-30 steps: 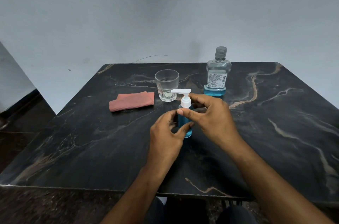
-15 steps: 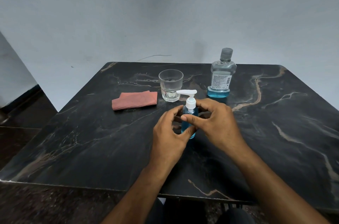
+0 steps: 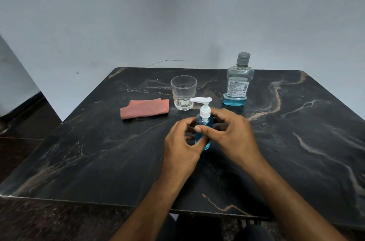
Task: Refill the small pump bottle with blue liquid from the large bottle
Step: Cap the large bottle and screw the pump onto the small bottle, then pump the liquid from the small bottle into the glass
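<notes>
- Small pump bottle (image 3: 204,122) is standing upright near the middle of the dark marbled counter (image 3: 88,152), filled with blue liquid, its white pump head (image 3: 201,100) screwed on with the nozzle pointing left.
- Going from the left, a folded reddish cloth (image 3: 145,111) is lying flat on the counter, well apart from the hands.
- Just right of the cloth, a clear drinking glass (image 3: 184,92) is standing upright, behind and slightly left of the pump bottle.
- Left hand (image 3: 181,146) is curling round the lower body of the pump bottle: its thumb is lying across the near side and its fingers (image 3: 186,122) are bending round the far left side, gripping it.
- Right hand (image 3: 231,134) is wrapping the bottle's upper body from the right, its thumb (image 3: 203,129) pressing on the near face just under the white collar and its fingers curling behind.
- Further right and toward the back edge, the large bottle (image 3: 239,81) is standing upright with its grey cap on, a printed label facing forward and only a shallow layer of blue liquid showing at its base.
</notes>
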### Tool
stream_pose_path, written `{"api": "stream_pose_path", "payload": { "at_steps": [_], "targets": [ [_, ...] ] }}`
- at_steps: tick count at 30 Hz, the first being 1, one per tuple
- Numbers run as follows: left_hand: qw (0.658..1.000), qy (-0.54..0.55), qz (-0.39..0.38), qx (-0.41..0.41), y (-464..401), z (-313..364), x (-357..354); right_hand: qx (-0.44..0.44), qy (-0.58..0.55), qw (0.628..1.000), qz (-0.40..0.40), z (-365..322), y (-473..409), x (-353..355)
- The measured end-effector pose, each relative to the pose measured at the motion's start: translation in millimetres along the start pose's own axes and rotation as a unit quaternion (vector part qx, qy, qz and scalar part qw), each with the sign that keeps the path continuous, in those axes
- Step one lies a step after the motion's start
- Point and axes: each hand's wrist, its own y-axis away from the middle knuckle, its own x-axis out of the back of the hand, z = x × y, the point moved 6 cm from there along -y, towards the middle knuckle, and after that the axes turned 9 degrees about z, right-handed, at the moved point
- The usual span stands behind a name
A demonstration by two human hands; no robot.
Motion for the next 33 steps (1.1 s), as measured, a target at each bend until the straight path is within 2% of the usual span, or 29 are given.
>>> {"api": "stream_pose_path", "payload": {
  "at_steps": [2, 5, 9, 14, 17, 21, 24, 33],
  "targets": [
    [1.000, 0.018, 0.004, 0.007, -0.1, -0.1, -0.2, -0.018, -0.019, 1.000, -0.017, 7.9, 5.2, -5.4],
    [0.999, 0.036, 0.007, -0.018, 0.1, 5.8, 0.5, -0.033, -0.042, 0.999, 0.010, 16.0, 9.6, -8.4],
    [0.997, 0.055, 0.028, -0.045, 0.1, 8.3, 5.6, -0.007, -0.035, 0.999, 0.036, 15.8, 8.7, -4.5],
    [0.992, 0.038, 0.101, 0.072, -25.9, -2.1, 13.0, -0.009, -0.053, 0.997, 0.054, 21.4, 9.9, 1.5],
    [0.989, 0.004, 0.098, 0.110, -65.1, -8.6, 9.8, -0.024, -0.074, 0.995, 0.066, 27.8, 11.2, 4.0],
    [0.988, -0.047, 0.069, 0.132, -115.0, -18.5, -8.0, -0.006, -0.074, 0.991, 0.112, 22.0, 14.9, 11.1],
    [0.987, -0.047, 0.063, 0.143, -134.8, -29.0, -23.2, 0.001, -0.072, 0.989, 0.128, 19.3, 16.3, 14.7],
    [0.982, -0.022, 0.099, 0.160, -141.8, -50.0, -37.7, -0.016, -0.062, 0.989, 0.133, 24.8, 14.8, 16.7]
  ]
}}
